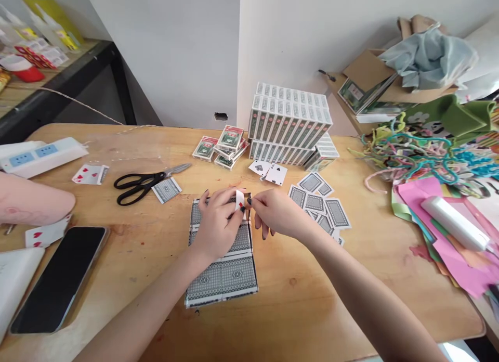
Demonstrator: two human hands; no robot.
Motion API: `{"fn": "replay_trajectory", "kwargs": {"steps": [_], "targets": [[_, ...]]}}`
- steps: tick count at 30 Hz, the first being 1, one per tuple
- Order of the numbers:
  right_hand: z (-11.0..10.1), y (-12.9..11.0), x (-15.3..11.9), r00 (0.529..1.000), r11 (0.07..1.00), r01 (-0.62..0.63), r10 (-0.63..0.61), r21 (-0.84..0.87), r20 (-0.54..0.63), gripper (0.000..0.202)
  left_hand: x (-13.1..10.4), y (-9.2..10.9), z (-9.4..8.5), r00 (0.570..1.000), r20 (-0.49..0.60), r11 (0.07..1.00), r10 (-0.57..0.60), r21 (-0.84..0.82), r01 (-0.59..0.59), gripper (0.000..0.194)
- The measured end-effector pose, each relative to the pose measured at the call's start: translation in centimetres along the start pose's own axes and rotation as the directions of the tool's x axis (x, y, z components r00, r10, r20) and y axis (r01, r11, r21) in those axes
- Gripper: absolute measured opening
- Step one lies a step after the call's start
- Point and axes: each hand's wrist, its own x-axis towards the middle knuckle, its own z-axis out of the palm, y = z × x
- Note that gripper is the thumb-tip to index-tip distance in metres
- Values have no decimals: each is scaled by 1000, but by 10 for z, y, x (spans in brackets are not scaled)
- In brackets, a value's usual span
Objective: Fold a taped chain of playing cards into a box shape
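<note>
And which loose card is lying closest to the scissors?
The face-down card with its patterned back showing, right beside the black scissors; the face-up cards with hearts lie farther left.

Diamond card (239, 197) — partly hidden

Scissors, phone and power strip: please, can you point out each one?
Scissors (155, 177): head view, black handle.
Phone (60, 279): head view, middle of screen.
Power strip (47, 150): head view, blue socket panel.
</note>
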Motion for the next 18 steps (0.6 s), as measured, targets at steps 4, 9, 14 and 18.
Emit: {"fn": "replay_trajectory", "kwargs": {"steps": [4,9,14,18], "targets": [[-5,-10,9,999,988,50,-53,-149,-15,20,0,-2,0,998,-54,1000,10,-21,-12,32],[-14,-6,33,996,971,72,-81,-230,-29,9,1,-2,3,996,-82,997,-41,69,47,27],[-20,8,58,998,998,-9,6,58,62,32,0,-5,5,996,-70,988,-59,136,68,26],[-19,22,68,985,973,0,-40,231,171,45,-2,-9,4,999,-32,978,-44,201,50,31]]}}
